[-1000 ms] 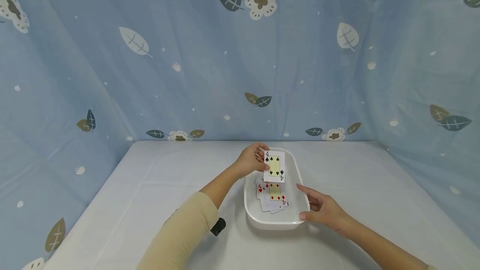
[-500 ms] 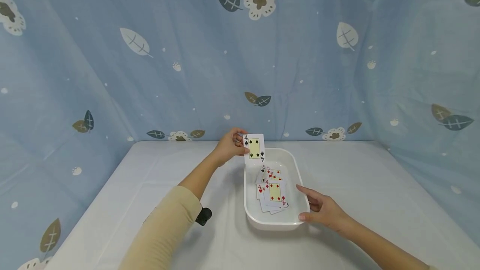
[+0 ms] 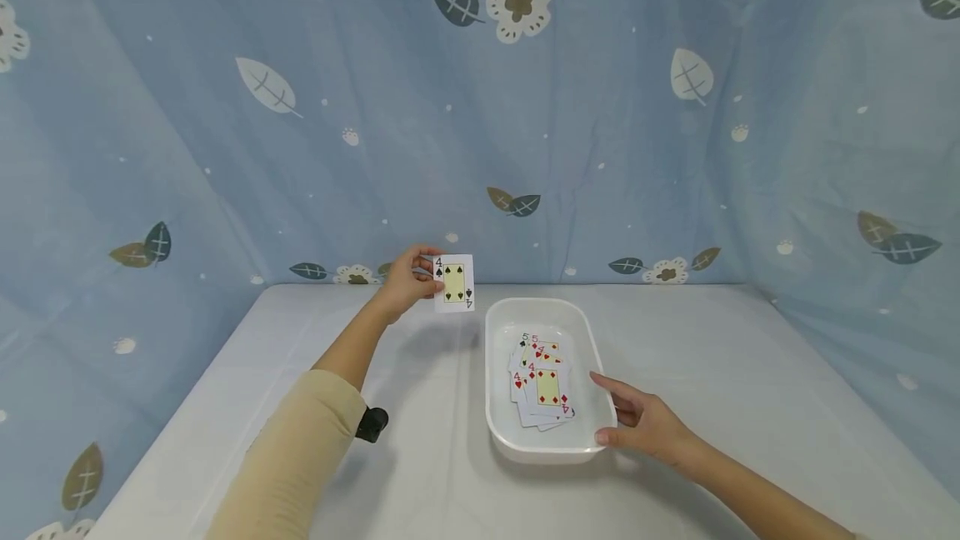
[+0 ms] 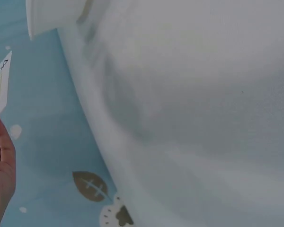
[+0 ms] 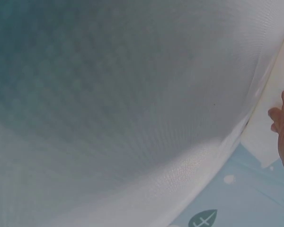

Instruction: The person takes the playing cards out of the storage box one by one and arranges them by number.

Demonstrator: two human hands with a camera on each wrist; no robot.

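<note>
White tub, loose card pile inside, near middle of table. One card, four of spades, is out: up in the air just left of the tub's far end, face to the head camera, roughly upright, touching neither tub nor table.

Left hand has it by its left edge, thumb in front, fingers curled behind. Right hand sits at the tub's near right corner, fingers spread and slightly bent, thumb and forefinger on the rim; can't tell how hard it presses.

Step in hand, my read: single-card transfer between tub and table, right hand steadying the tub. Direction can't be told from this pose. Next move probably wants the card lowered flat and let go cleanly, tub kept from sliding. Pile overlaps, red four of diamonds on top, fives at the far end, so picking just one could be fiddly.

Surface: white cloth, faint creases, soft shadow under the left arm. Room: blue curtain on back and sides, hanging in folds, leaf and flower print. Black thing at the tan sleeve, too small to identify.
</note>
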